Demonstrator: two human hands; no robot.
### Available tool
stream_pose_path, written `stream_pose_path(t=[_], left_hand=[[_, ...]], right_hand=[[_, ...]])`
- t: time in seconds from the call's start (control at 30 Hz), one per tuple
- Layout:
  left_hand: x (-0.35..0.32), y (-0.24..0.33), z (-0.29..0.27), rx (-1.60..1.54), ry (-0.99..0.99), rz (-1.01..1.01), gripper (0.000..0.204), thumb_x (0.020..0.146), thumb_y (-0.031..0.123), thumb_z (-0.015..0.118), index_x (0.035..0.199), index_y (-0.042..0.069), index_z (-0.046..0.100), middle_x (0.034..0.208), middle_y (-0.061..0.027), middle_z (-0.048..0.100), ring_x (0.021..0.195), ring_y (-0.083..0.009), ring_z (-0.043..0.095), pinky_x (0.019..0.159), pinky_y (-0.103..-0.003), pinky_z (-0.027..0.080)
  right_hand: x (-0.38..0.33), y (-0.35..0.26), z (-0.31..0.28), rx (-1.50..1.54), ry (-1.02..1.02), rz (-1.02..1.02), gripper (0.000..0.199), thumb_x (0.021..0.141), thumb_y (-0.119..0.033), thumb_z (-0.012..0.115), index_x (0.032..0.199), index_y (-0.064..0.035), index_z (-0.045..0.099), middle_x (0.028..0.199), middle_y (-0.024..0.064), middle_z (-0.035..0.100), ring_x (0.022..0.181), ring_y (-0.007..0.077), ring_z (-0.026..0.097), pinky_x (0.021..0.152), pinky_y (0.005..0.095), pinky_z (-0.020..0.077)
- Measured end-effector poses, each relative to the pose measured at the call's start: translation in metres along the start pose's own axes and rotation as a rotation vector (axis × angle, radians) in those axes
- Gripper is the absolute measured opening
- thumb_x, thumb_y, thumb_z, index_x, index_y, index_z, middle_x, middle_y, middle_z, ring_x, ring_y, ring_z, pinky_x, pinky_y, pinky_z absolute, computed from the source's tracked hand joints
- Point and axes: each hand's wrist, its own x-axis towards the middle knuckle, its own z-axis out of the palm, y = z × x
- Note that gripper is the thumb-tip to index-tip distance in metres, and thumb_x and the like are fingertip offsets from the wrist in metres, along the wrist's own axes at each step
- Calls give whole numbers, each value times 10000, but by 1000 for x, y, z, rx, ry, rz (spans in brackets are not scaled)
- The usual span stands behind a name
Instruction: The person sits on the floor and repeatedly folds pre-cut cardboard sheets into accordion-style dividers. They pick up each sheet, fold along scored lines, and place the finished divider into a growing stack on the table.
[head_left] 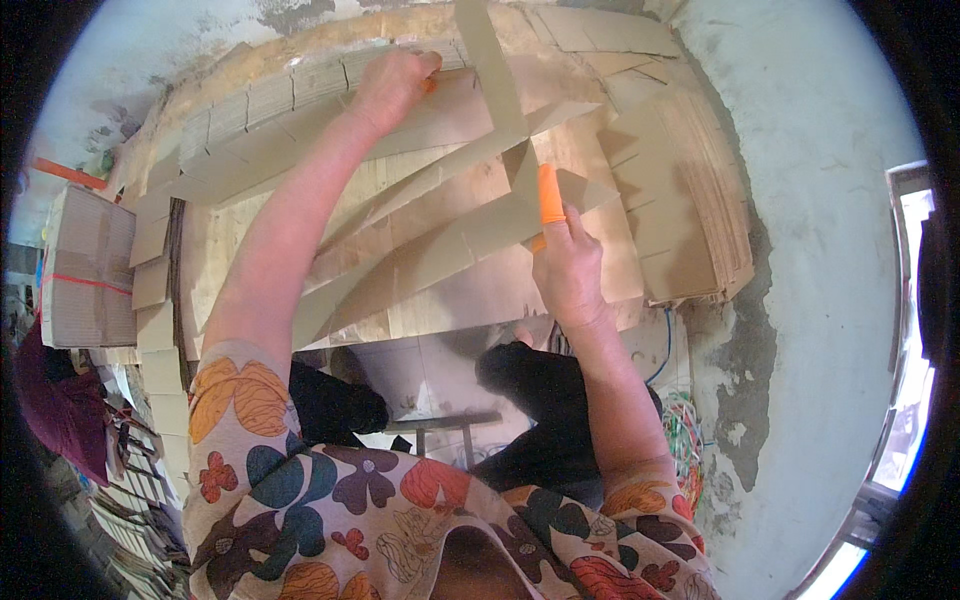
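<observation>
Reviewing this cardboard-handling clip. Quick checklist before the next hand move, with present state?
1. Left hand has contact with the work: ok, it rests on a long cardboard strip at the far side of the pile.
2. Right hand has contact: ok, it presses on the fanned cardboard strips.
3. Finger protection: ok on the right, an orange finger cot covers the index finger; left shows only a bit of orange.
4. Strips aligned: not ok, they lie fanned and crossing.
5. Grip firmness: cannot tell.
6. Stacked cardboard blanks to the right stand apart from both hands: ok.
</observation>
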Motion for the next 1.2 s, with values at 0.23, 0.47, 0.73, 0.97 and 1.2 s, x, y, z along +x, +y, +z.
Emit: stream_pose_path(t=[0.23, 0.47, 0.73, 0.97, 1.2], left_hand=[[-3, 22, -8, 18, 33, 18, 122, 760, 106, 629, 862, 58, 582, 772, -132, 623, 762, -324, 608, 642, -431, 480], [-8, 21, -7, -56, 127, 25, 140, 744, 112, 642, 848, 49, 570, 749, -147, 610, 736, -354, 596, 632, -444, 474], [-28, 50, -15, -120, -3, -12, 148, 722, 110, 670, 802, 29, 575, 706, -183, 575, 648, -356, 567, 591, -422, 429], [-46, 71, -18, -260, -163, -87, 155, 698, 119, 674, 771, 38, 564, 693, -181, 582, 684, -378, 569, 603, -457, 445], [-63, 73, -15, -284, -197, -126, 256, 728, 238, 699, 838, 35, 588, 810, -185, 590, 799, -356, 570, 689, -434, 440]], right_hand=[[1, -1, -5, 25, -114, 112, 632, 714, 56, 509, 1323, -48, 376, 1019, 204, 552, 663, 366, 598, 559, 416, 519], [0, -8, -20, 32, -117, 120, 620, 698, 63, 526, 1299, -39, 414, 936, 186, 553, 672, 365, 594, 575, 421, 506], [-8, -23, -47, -16, -209, 149, 300, 677, 73, 523, 974, 27, 525, 955, 211, 561, 696, 368, 611, 581, 416, 511], [-41, -16, -56, -57, -372, 208, 459, 638, 66, 571, 1087, 35, 482, 924, 226, 565, 727, 385, 610, 606, 448, 497], [-36, -10, -63, -147, -344, 168, 555, 696, 50, 489, 1243, -39, 462, 884, 184, 572, 775, 361, 596, 654, 437, 476]])
